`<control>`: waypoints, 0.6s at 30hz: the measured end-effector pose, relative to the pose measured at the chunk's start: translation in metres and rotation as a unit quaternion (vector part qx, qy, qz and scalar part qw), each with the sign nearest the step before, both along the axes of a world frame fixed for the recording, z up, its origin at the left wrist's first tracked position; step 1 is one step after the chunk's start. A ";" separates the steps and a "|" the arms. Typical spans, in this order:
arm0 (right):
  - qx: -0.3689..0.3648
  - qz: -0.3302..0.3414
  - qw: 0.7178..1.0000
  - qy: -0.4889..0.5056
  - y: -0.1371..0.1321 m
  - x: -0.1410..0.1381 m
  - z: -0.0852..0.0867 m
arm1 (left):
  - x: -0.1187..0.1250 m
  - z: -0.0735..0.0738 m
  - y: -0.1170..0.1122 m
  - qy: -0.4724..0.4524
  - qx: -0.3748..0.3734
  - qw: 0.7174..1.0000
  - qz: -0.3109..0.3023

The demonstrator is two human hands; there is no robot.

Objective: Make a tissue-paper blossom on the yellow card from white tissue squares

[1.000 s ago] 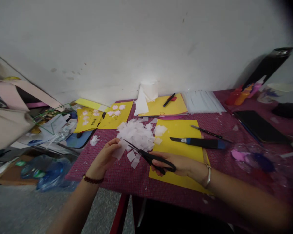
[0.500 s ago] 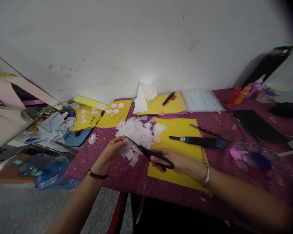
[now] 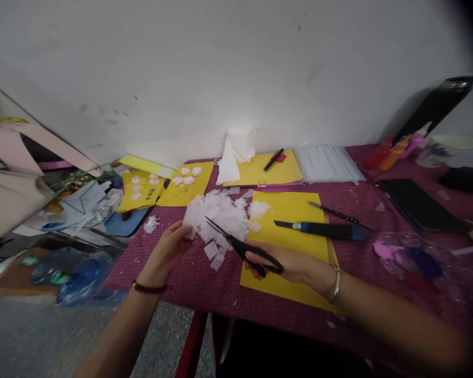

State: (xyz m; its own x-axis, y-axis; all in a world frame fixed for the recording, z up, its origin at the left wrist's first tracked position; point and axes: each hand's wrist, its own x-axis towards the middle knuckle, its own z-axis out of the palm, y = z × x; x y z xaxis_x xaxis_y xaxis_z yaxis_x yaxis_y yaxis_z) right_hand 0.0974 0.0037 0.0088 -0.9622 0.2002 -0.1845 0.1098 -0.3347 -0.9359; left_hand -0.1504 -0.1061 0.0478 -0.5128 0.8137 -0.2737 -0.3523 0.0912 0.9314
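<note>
My right hand (image 3: 276, 261) grips a pair of black scissors (image 3: 236, 244), its blades pointing up and left and parted slightly. Between the thumb and fingers of my left hand (image 3: 172, 242) is a white piece of paper (image 3: 189, 221), standing off to the left of the blade tips. Behind the blades lies a heap of small white paper pieces (image 3: 220, 210), a few of them spilling toward me. A yellow sheet (image 3: 256, 278) lies under my right hand, with a blue and black utility knife (image 3: 323, 229) on it.
A toilet roll (image 3: 242, 144), a yellow pad (image 3: 256, 170) with a black pen and a pack of clear strips line the wall. Decorated yellow cards (image 3: 185, 184) lie left. A pencil (image 3: 335, 213), phone (image 3: 421, 205) and paint bottles (image 3: 394, 152) are right.
My left hand has moved left with the white paper, away from the scissors. The scissor blades have parted a little. The view has shifted slightly.
</note>
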 end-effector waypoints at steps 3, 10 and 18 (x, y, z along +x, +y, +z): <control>-0.009 0.022 1.000 -0.010 -0.001 0.000 0.001 | 0.002 -0.001 0.002 -0.007 -0.004 1.000 -0.007; 0.016 0.021 1.000 -0.007 -0.003 -0.002 0.004 | 0.013 -0.012 0.007 0.003 -0.039 0.995 -0.092; 0.041 -0.006 0.999 -0.019 0.000 -0.004 0.003 | 0.015 -0.010 0.017 0.006 -0.045 0.995 -0.092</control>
State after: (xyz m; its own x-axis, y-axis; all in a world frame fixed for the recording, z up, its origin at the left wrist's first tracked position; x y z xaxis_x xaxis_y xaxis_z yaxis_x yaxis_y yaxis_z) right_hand 0.0934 0.0038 0.0120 -0.9522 0.2275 -0.2037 0.1427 -0.2584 -0.9554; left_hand -0.1356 -0.0892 0.0375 -0.3614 0.8666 -0.3440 -0.3106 0.2360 0.9208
